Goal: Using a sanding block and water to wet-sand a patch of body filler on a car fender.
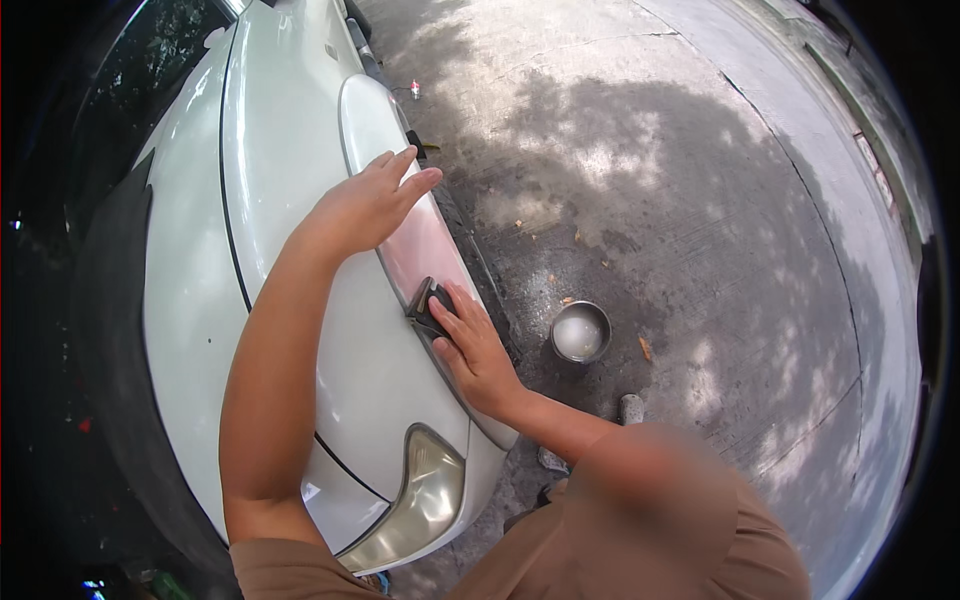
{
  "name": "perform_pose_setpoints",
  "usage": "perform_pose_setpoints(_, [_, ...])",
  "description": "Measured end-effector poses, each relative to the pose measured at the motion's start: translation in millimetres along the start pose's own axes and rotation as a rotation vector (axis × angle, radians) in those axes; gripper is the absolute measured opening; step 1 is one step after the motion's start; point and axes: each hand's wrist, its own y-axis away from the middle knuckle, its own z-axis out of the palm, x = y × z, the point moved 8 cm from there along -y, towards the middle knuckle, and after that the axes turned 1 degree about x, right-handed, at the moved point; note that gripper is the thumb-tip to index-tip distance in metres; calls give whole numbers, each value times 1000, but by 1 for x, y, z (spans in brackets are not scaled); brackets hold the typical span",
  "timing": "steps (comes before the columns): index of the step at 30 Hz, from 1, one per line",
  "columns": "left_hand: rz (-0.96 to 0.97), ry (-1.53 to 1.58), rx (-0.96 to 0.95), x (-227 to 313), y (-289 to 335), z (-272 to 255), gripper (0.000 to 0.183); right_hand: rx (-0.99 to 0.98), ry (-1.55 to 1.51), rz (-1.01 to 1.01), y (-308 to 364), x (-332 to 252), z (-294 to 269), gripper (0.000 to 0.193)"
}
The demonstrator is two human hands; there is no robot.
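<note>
My right hand [482, 362] presses a dark folded piece of sandpaper [424, 308] against the raised trim panel along the side of a white car [285, 100]. Its fingers lie over the sandpaper's near side. The trim panel [420, 245] is pinkish in the middle and white at its far end. Farther up the same panel, my left hand [372, 200] has its fingers stretched out and its thumb apart, with nothing in it. Whether its palm touches the panel is hidden.
On the wet concrete to the right stands a round metal bowl [581, 331] with cloudy liquid. Dry leaves [645, 348] lie around it. The car's headlight [425, 495] is close to my body. A small red and white item [415, 90] lies farther off.
</note>
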Motion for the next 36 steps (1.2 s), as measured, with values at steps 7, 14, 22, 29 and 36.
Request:
perform_pose_setpoints(7, [98,-131,23,12,-5,-7,47,116,-90,127,-103,41,-17,45])
perform_pose_setpoints(14, [-102,66,31,-3,-1,-1,43,-12,7,-127,-8,1,-10,50])
perform_pose_setpoints(22, [9,-124,-179,5,3,11,54,-28,55,-76,-77,39,-10,50])
perform_pose_setpoints(29, [-79,-227,-148,3,5,18,50,-76,-34,-175,3,51,-37,61])
perform_pose_setpoints(36, [-81,-211,-125,-12,6,13,47,-28,-38,-243,-51,47,-24,57])
